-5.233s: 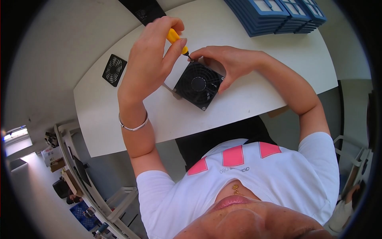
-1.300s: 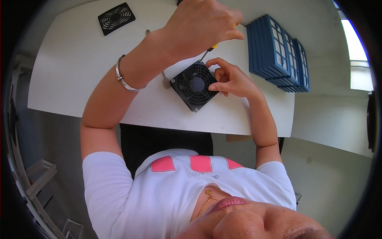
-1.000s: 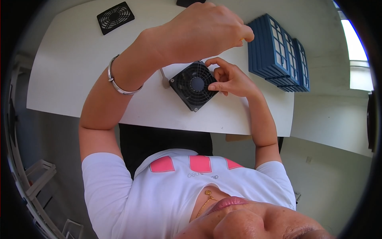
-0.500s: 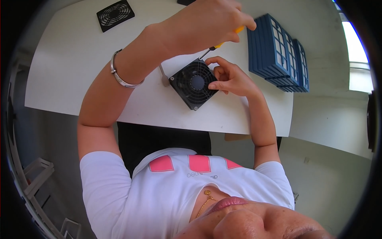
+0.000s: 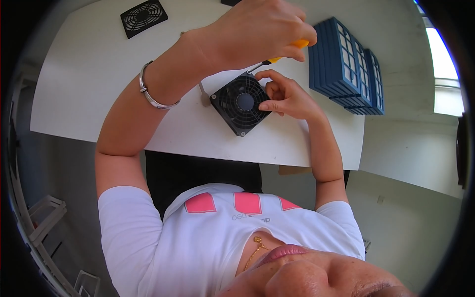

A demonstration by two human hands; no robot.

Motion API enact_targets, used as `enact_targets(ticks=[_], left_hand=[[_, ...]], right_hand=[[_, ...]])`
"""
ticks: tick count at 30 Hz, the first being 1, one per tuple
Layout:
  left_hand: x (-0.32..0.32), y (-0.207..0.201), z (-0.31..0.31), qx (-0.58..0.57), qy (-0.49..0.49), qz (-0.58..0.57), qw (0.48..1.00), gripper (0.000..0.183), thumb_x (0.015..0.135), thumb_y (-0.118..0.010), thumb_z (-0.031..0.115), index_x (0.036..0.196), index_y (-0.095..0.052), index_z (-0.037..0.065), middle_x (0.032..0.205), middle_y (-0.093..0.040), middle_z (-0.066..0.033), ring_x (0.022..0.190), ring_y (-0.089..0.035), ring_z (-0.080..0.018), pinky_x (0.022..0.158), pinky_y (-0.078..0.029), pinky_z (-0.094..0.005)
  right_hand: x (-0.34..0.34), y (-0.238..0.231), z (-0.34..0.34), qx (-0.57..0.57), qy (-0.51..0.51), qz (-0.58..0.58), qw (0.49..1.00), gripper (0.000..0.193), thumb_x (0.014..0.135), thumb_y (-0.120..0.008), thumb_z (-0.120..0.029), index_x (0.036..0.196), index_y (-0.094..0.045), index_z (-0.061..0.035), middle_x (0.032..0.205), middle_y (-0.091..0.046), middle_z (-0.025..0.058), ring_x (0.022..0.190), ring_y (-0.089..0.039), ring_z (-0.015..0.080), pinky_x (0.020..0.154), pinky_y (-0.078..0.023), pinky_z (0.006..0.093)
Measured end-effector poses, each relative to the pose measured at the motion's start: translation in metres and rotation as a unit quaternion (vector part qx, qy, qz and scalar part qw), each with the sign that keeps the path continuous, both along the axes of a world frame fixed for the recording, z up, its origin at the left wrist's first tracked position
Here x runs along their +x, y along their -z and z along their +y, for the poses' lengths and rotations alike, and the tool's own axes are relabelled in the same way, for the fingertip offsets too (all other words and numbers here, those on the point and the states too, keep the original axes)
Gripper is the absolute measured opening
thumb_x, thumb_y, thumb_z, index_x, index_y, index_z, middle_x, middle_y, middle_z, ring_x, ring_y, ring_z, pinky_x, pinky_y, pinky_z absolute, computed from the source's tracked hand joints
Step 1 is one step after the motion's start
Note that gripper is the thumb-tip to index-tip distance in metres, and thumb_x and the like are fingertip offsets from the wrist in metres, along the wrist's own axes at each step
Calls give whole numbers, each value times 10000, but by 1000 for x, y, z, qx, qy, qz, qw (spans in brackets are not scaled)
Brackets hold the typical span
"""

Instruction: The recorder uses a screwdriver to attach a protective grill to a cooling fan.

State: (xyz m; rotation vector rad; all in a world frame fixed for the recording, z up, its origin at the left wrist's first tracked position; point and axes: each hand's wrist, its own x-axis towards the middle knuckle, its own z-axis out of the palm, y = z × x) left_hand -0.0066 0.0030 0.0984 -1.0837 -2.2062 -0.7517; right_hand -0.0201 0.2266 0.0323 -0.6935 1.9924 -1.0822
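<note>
Fan: square black fan point(image 5: 246, 102) on the white table point(image 5: 94, 74), grille upward, corners pointing near twelve, three, six and nine o'clock.
Right hand: hand point(image 5: 291, 99) at three o'clock, narrow grip on the frame, thumb on the face, index bent to the top corner.
Left hand: hand point(image 5: 262, 33) at one o'clock, fingers wrapped round a yellow screwdriver point(image 5: 299, 44), whose shank reaches the twelve-o'clock corner.
Edges: table front runs past six o'clock, a narrow white strip between; broader white surface toward eight.
Surface: grey piece just beside at nine, partly hidden by the forearm; black grille cover point(image 5: 143, 19) at ten; blue frames point(image 5: 326, 59) stacked at two.
Room: pale wall point(image 5: 410, 153) at four; bright window at two.
</note>
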Motion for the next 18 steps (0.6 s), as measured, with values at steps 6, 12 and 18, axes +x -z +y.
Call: enact_targets(ticks=[6, 12, 18], left_hand=[[-2, -9, -6, -23, 20, -59, 998, 141, 894, -632, 144, 939, -664, 14, 897, -676, -118, 776, -664, -280, 707, -531, -345], [-3, -10, -6, -8, 136, -74, 988, 143, 899, -624, 136, 964, -666, 16, 906, -679, -108, 785, -666, -279, 696, -525, -354], [2, -1, 5, -41, -42, -41, 997, 146, 890, -632, 155, 962, -671, 34, 892, -673, -103, 820, -672, -263, 670, -531, -339]], right_hand=[[0, -3, 0, 11, 0, 2, 1000, 579, 788, -822, -189, 1259, -506, -69, 590, -468, -29, 478, -476, 59, 466, -317, 232], [1, -1, 2, 4, 5, 4, 1000, 576, 790, -822, -202, 1256, -509, -72, 589, -462, -33, 482, -468, 56, 467, -313, 232], [0, -1, 1, 11, 4, 5, 1000, 586, 784, -828, -223, 1253, -510, -74, 585, -460, -30, 478, -464, 60, 461, -307, 238]])
